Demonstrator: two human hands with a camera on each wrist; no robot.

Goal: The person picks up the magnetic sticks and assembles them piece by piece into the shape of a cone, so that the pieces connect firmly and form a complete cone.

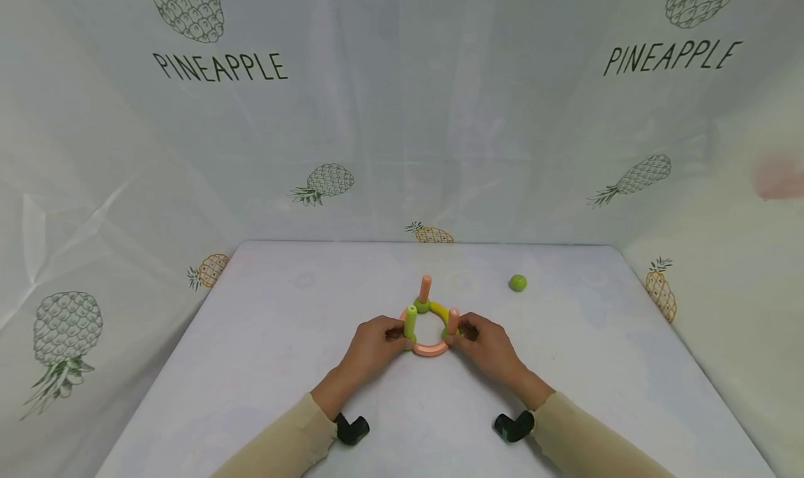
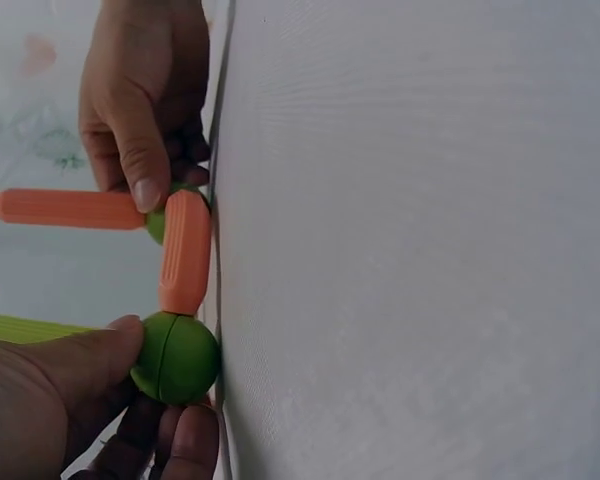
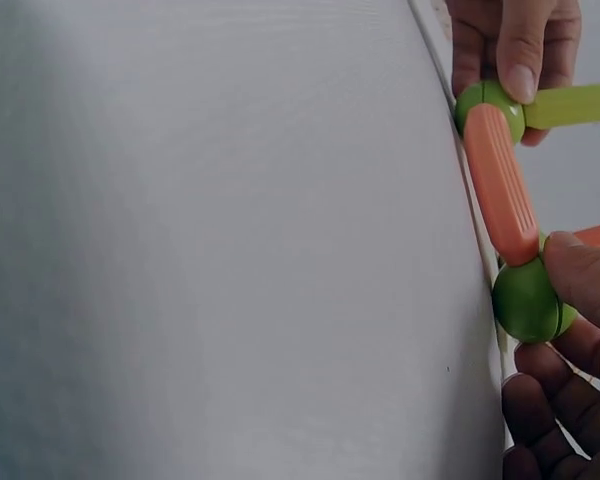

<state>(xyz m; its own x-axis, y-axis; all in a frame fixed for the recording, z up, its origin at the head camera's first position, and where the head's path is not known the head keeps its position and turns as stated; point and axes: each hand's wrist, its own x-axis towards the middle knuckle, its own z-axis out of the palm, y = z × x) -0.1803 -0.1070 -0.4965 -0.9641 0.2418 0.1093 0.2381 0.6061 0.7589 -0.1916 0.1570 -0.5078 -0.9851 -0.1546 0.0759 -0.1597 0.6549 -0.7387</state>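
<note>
A ring of curved rods joined by green balls lies on the table, with three straight rods standing up from the balls. My left hand (image 1: 372,345) pinches the front-left green ball (image 2: 176,358), from which a lime-green rod (image 1: 410,322) rises. The front-right green ball (image 3: 528,300), below an upright orange rod (image 1: 453,321), is pinched by my right hand (image 1: 490,347). Between both balls runs a curved orange rod (image 1: 430,350). At the back, another orange rod (image 1: 425,289) stands on a green ball (image 1: 422,305), and a curved yellow rod (image 1: 440,312) leads off to the right.
One loose green ball (image 1: 518,282) sits on the white table (image 1: 301,303) at the back right. A pale sheet printed with pineapples (image 1: 402,115) hangs behind and at both sides. Dark devices (image 1: 353,430) are strapped at both wrists.
</note>
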